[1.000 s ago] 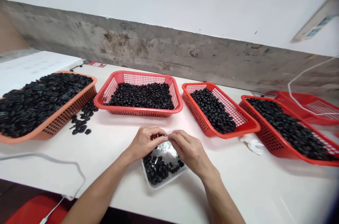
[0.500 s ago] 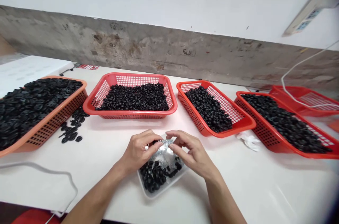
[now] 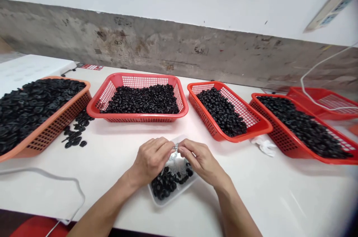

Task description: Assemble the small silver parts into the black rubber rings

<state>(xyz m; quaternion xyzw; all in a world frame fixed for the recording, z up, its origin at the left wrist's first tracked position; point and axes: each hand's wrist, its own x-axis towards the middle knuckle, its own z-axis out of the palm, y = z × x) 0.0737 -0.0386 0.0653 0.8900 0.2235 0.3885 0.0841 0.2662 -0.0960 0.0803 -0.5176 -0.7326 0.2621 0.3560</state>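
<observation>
**Crinkled clear film (image 3: pixel 173 156) pinched by both hands over a white tray (image 3: pixel 165 201)**

The left hand (image 3: pixel 151 161) and the right hand (image 3: pixel 201 162) are held close together, and the film is clamped between their fingertips. The film is gathered into a narrow twist at the fingertips and spreads out just below the hands. Directly below it, black rubber rings (image 3: pixel 165 183) are heaped in the tray. Straight ahead of the hands, a red mesh basket (image 3: pixel 137 117) is filled with similar rings. Ahead and to the right, a second red mesh basket (image 3: pixel 251 132) is piled with rings, and a third (image 3: pixel 279 142) lies farther right. Behind that, a fourth red basket (image 3: pixel 327 114) is crossed by a white cable (image 3: pixel 316 89). To the left of the hands, an orange mesh basket (image 3: pixel 56 128) is heaped with flatter black rubber pieces, and loose pieces (image 3: pixel 75 136) are scattered just beside it on the white table (image 3: pixel 112 162). A crumpled white scrap (image 3: pixel 264 145) is seen on the table to the right of the hands.
</observation>
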